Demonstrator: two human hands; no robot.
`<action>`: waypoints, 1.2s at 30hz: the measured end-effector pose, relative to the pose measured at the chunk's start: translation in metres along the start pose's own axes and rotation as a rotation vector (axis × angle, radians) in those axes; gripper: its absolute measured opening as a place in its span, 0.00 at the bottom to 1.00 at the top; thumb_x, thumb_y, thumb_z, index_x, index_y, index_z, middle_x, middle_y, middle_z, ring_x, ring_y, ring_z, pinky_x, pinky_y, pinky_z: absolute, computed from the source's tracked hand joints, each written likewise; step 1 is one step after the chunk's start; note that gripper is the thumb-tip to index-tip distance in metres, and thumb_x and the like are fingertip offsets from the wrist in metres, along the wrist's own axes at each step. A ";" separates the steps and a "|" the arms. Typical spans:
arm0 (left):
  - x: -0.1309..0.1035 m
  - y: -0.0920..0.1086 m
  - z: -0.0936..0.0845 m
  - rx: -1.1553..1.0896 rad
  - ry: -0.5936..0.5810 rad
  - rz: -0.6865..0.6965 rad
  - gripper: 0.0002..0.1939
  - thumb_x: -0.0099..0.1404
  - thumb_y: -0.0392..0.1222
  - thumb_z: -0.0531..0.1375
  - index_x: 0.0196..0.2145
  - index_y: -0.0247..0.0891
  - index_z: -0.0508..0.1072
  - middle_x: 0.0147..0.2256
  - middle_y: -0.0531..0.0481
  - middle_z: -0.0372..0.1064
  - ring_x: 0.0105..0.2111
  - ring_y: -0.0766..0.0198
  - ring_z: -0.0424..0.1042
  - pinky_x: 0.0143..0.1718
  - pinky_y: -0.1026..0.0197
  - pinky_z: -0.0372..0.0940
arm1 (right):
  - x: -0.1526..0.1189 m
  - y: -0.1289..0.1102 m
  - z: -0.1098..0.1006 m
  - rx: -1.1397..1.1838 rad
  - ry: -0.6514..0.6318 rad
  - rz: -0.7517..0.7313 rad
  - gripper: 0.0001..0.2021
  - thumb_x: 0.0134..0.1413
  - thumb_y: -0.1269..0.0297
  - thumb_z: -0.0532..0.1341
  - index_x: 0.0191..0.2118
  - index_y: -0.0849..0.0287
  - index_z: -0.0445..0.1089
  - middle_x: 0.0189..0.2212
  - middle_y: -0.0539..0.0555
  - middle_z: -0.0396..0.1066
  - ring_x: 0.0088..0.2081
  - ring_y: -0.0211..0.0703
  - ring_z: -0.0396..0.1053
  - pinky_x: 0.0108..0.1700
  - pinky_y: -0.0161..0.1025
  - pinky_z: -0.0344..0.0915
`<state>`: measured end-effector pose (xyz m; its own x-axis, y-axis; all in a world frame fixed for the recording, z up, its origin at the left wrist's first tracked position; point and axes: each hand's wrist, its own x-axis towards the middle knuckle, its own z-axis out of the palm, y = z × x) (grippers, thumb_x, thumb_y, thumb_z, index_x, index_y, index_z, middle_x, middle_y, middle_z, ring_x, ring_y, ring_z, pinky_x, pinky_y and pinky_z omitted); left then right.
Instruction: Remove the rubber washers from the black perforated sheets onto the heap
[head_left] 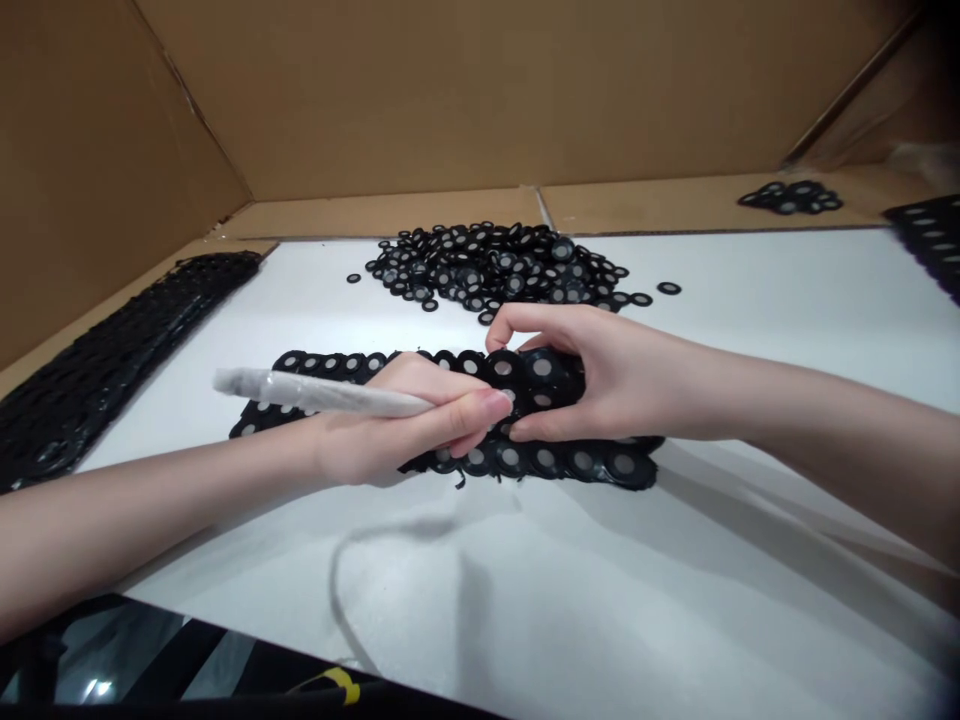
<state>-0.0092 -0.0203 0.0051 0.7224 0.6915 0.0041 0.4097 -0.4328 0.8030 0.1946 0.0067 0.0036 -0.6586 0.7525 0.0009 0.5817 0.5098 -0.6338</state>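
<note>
A white pen-shaped tool [330, 394], its rear part seemingly wrapped in clear film, lies across my left hand [420, 410], which is closed around it. The tool's working tip is hidden by the fingers. Beneath that hand stretches a black sheet [585, 461] with rows of round rings, each with a pale grey centre. My right hand [619, 365] curls around a narrower black piece [541, 368] with the same ringed circles, thumb at the near side and fingers at the far side. This piece rests over the sheet, and the left fingertips meet it at its left end.
Behind the hands is a heap of loose black rings [495, 265], with a single ring [669, 288] to its right. Stacked black sheets [127, 350] line the left side. A small black cluster [791, 197] lies back right. Cardboard walls [480, 100] enclose the white tabletop [600, 600].
</note>
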 end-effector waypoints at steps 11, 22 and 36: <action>0.004 -0.006 0.003 0.067 -0.097 0.071 0.23 0.69 0.42 0.47 0.16 0.35 0.57 0.16 0.56 0.54 0.18 0.73 0.54 0.23 0.67 0.53 | 0.000 -0.002 0.000 -0.009 -0.009 -0.020 0.18 0.40 0.63 0.65 0.40 0.54 0.61 0.32 0.47 0.68 0.31 0.40 0.65 0.31 0.35 0.58; 0.001 -0.002 0.000 -0.004 -0.041 0.062 0.22 0.69 0.41 0.48 0.17 0.34 0.62 0.18 0.53 0.60 0.19 0.72 0.58 0.24 0.68 0.57 | -0.006 -0.003 0.005 -0.010 -0.031 0.066 0.26 0.33 0.55 0.70 0.42 0.49 0.63 0.30 0.47 0.70 0.26 0.41 0.66 0.24 0.36 0.56; -0.006 0.002 0.011 -0.117 -0.032 0.017 0.23 0.68 0.41 0.48 0.15 0.36 0.59 0.16 0.55 0.57 0.18 0.73 0.56 0.22 0.68 0.56 | -0.012 -0.011 0.010 0.007 0.026 0.052 0.25 0.34 0.61 0.69 0.42 0.51 0.64 0.37 0.50 0.70 0.34 0.44 0.68 0.29 0.37 0.62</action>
<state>-0.0069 -0.0318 0.0005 0.7466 0.6653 0.0006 0.3313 -0.3726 0.8668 0.1912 -0.0116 0.0029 -0.6150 0.7885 -0.0121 0.6114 0.4671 -0.6387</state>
